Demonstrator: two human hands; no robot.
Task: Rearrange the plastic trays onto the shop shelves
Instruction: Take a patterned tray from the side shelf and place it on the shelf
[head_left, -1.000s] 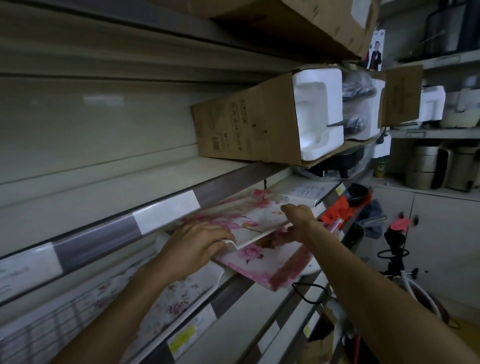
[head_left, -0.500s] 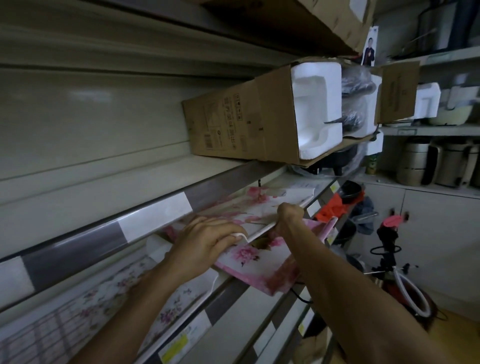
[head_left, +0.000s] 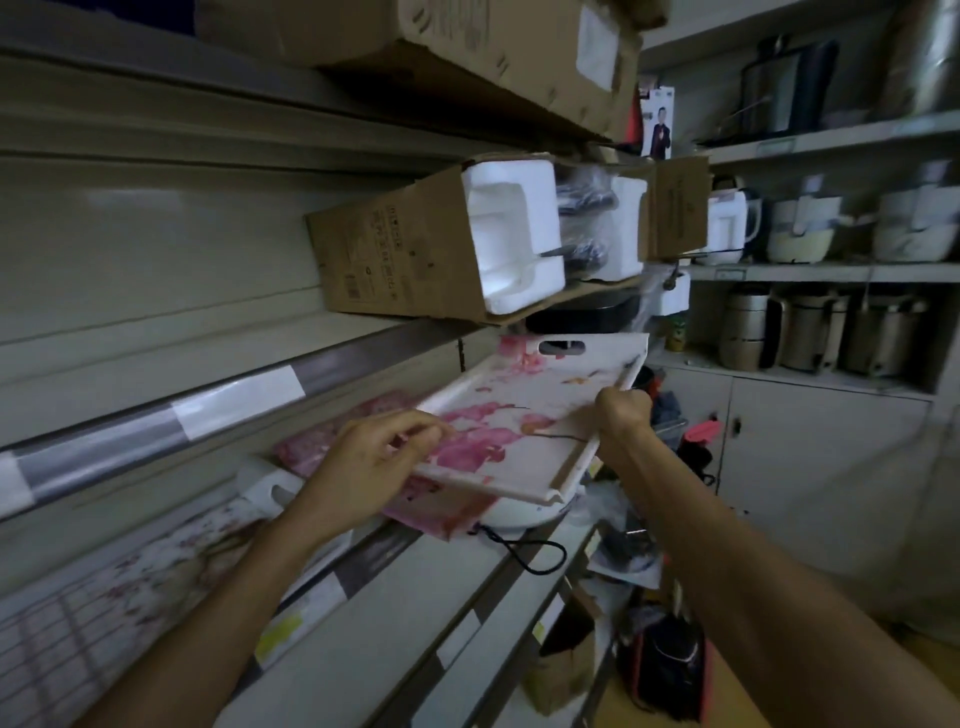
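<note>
Both hands grip the floral tray (head_left: 524, 415): left hand (head_left: 363, 462) at its near-left edge, right hand (head_left: 621, 413) on its right rim. It looks light, stiff and slippery; opposite rims suit best.

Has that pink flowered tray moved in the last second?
Yes. The pink flowered tray, held by both hands, has come up and out from under the shelf edge, toward the cardboard box.

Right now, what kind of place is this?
Likely a housewares shop or its stockroom: label strips on the shelf edge, steel kettles lined up on the back shelves, boxed goods in a cardboard box, and a floral tray held by both hands.
</note>
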